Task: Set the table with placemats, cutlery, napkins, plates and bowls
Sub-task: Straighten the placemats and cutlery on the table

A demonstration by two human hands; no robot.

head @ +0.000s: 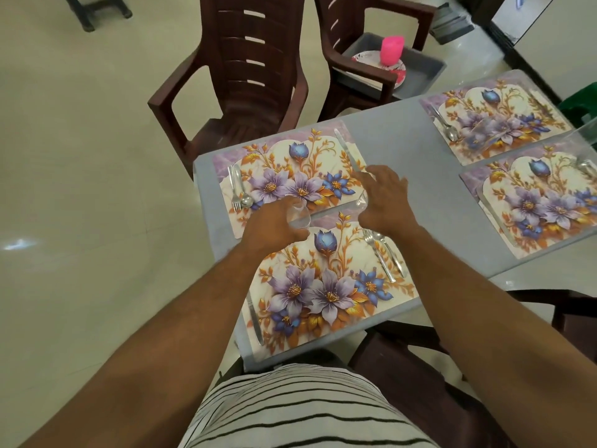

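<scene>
Four floral placemats lie on the grey table (pixel 403 150). My left hand (pixel 274 227) grips a clear glass (pixel 298 216) above the seam between the far left placemat (pixel 290 166) and the near placemat (pixel 329 286). My right hand (pixel 384 198) is over the far left mat's right edge, and a second clear glass (pixel 363 202) shows between its thumb and fingers. A fork and spoon (pixel 239 189) and a knife (pixel 347 150) lie on the far left mat. The near mat carries a fork and spoon (pixel 382 257) and a knife (pixel 255 321).
Two more placemats (pixel 494 121) (pixel 542 202) lie on the right, the far one with a spoon (pixel 447 124) and a clear glass (pixel 481 137). A grey tub (pixel 423 72) with plates and a pink cup (pixel 391 50) sits on a brown chair (pixel 365 53). Another chair (pixel 245 69) stands beside it.
</scene>
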